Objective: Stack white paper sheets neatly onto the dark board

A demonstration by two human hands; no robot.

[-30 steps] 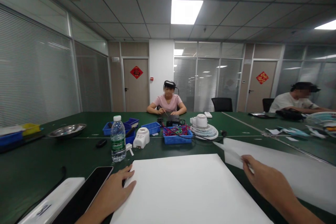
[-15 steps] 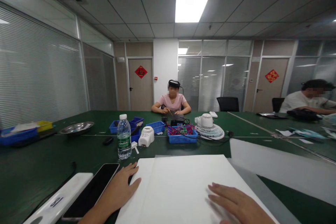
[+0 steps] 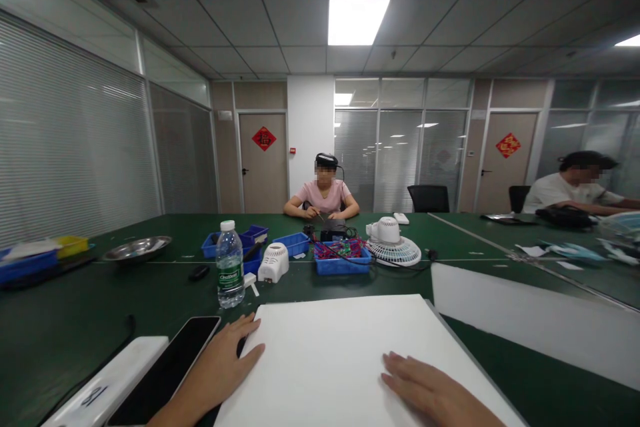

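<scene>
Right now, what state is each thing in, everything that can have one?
Paper: spread flat
Left hand: open, at the paper's left edge
Right hand: open, over the paper
Right sheet: apart from the paper
Bottle: upright, capped
Phone: face up, screen dark
Blue bin: filled with wires
Left door: shut
Right door: shut
Ceiling light: on

Left hand at left edge of white sheet, right hand over its right side, phone beside left hand, upright bottle, blue tray holding wires.
</scene>
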